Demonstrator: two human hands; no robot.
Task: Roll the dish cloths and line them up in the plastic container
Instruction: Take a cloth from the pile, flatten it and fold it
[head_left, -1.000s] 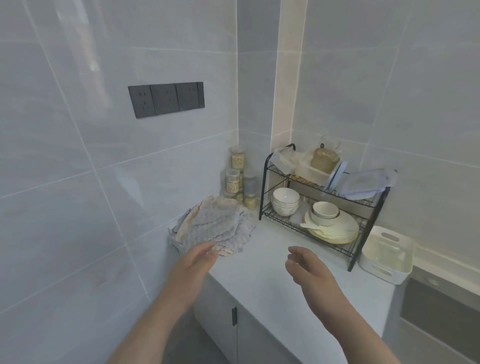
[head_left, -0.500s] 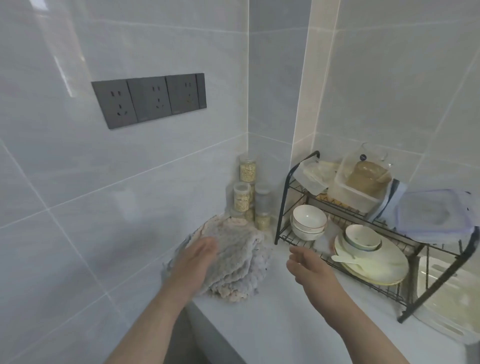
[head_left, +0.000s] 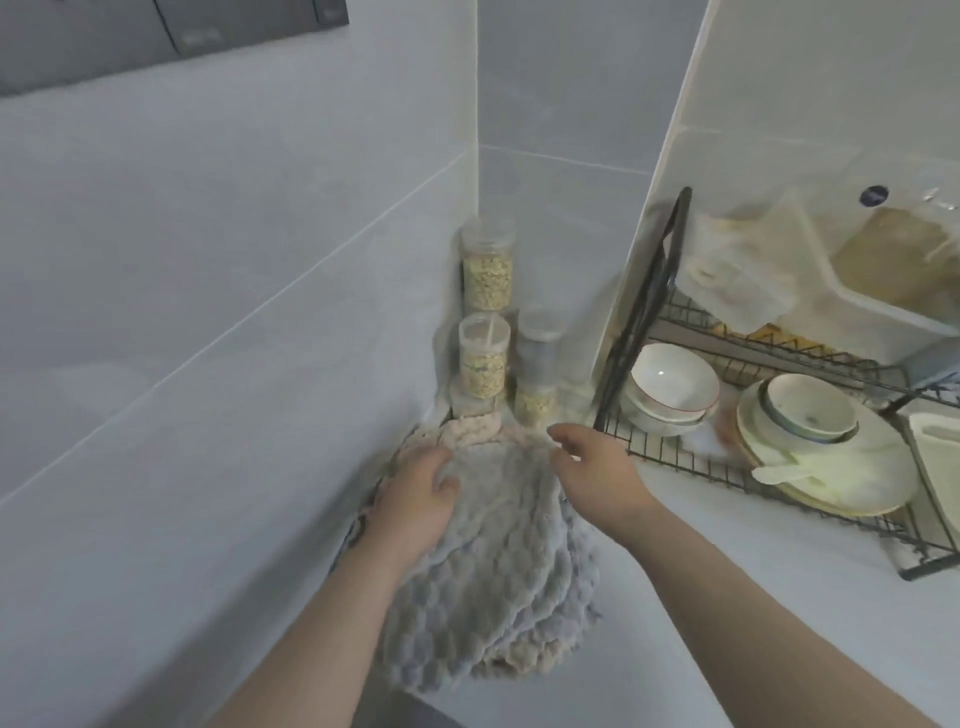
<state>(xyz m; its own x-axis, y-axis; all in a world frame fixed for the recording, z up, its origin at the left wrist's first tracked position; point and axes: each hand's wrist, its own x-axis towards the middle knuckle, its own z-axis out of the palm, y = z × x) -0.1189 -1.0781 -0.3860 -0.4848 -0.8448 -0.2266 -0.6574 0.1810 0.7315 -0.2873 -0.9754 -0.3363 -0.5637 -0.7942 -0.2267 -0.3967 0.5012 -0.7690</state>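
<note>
A pile of fluffy dish cloths (head_left: 498, 561), grey on top with pinkish ones under it, lies on the counter in the wall corner. My left hand (head_left: 415, 504) rests flat on the pile's left side, fingers reaching its far edge. My right hand (head_left: 592, 467) hovers at the pile's far right edge with loosely bent fingertips touching the top grey cloth. A sliver of the white plastic container (head_left: 932, 441) shows at the frame's right border, behind the dish rack.
Clear jars of grain (head_left: 485, 322) stand stacked in the corner just beyond the cloths. A black wire dish rack (head_left: 670, 457) with bowls (head_left: 670, 389) and plates (head_left: 852, 483) fills the right. Bare white counter (head_left: 701, 597) lies in front.
I have moved closer and looked down. My left hand slid further onto the pile, and my right hand came left from open air to the cloths' far right edge.
</note>
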